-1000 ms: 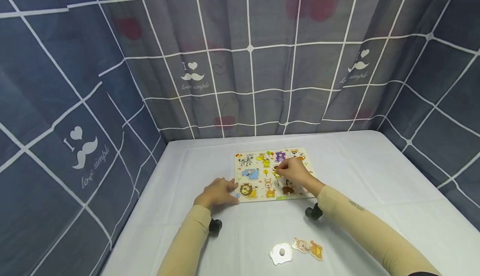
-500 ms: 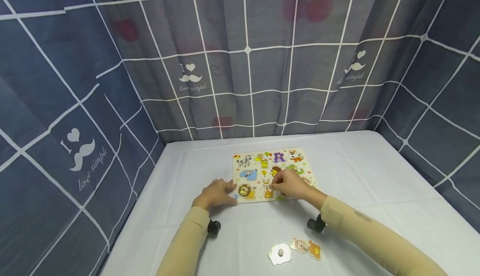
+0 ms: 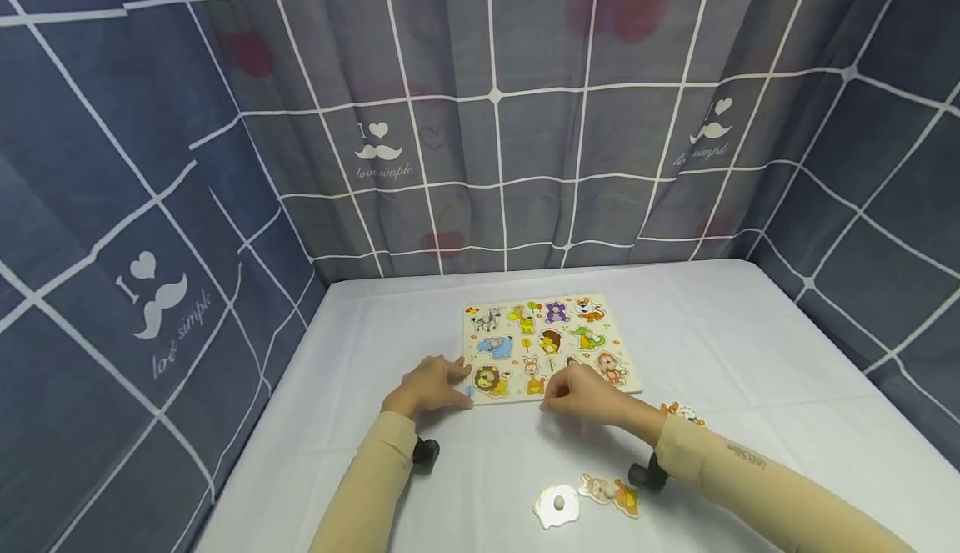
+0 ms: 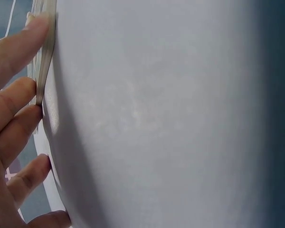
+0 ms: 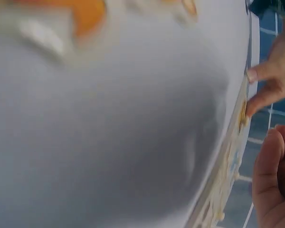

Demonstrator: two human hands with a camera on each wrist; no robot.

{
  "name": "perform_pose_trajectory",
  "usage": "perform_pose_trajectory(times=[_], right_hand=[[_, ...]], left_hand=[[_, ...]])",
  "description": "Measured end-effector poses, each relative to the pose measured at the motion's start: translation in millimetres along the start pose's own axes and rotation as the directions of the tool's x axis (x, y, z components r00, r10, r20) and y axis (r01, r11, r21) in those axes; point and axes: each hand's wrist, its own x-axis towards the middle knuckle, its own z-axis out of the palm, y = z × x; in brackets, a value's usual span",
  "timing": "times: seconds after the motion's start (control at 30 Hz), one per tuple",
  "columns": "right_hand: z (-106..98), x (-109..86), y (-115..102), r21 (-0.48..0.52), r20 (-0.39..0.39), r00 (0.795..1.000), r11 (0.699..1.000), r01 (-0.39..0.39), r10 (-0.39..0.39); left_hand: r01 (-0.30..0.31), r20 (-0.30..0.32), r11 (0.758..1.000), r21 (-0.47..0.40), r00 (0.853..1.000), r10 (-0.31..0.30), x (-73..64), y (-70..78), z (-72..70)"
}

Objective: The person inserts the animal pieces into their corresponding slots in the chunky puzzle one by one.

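A wooden animal peg puzzle board [image 3: 513, 371] lies on the white table, with animals such as a lion [image 3: 491, 380], a hedgehog [image 3: 550, 342] and a monkey [image 3: 611, 369] on it. My left hand [image 3: 429, 386] rests at its near left corner, fingers spread and touching its edge. Over the near edge, beside the kangaroo picture [image 3: 535, 378], is my right hand [image 3: 581, 394], fingers loosely bent. In the right wrist view nothing shows between its fingertips [image 5: 271, 140]. This hand hides part of the bottom row.
Nearer me lie a loose kangaroo piece [image 3: 611, 495] and a white piece [image 3: 557, 507] with its knob up. Another orange-and-white piece [image 3: 682, 413] is partly behind the right sleeve [image 3: 720, 461]. Grid-patterned curtains [image 3: 450, 161] surround the table [image 3: 360, 344].
My right hand has moved from the hedgehog, across the lower row, to the near edge of the board, uncovering the hedgehog, crocodile and monkey. My left hand stays at the corner.
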Motion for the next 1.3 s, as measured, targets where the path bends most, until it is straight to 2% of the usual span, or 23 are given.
perform_pose_trajectory(times=[0.13,0.3,0.43,0.67,0.9,1.3], right_hand=[[11.4,-15.6,-6.0,0.014,0.084,0.996,1.000,0.027,-0.028],[25.7,-31.7,-16.4,0.048,0.194,0.981,0.999,-0.009,0.000],[33.6,-36.6,-19.8,0.072,0.233,0.972,0.997,-0.024,0.006],[37.1,-42.8,-21.1,0.076,0.253,0.967,0.997,-0.032,0.012],[39.6,-50.4,-26.0,0.063,0.260,0.966,0.998,-0.027,0.010],[45.8,-57.4,-34.9,-0.045,0.213,0.976,0.998,-0.041,0.050]], left_hand=[[-0.002,0.010,1.000,-0.004,1.000,0.002,2.0,-0.9,1.6],[-0.001,0.008,1.000,-0.005,1.000,0.001,5.7,-2.7,2.0],[-0.001,0.001,1.000,-0.006,1.000,0.001,6.5,-3.7,0.6],[0.014,-0.003,0.999,-0.031,1.000,-0.014,4.0,-2.9,1.5],[0.018,-0.003,1.000,-0.014,1.000,-0.018,4.2,-2.9,2.1],[0.039,-0.001,0.999,-0.009,0.999,-0.039,4.6,-2.0,2.5]])
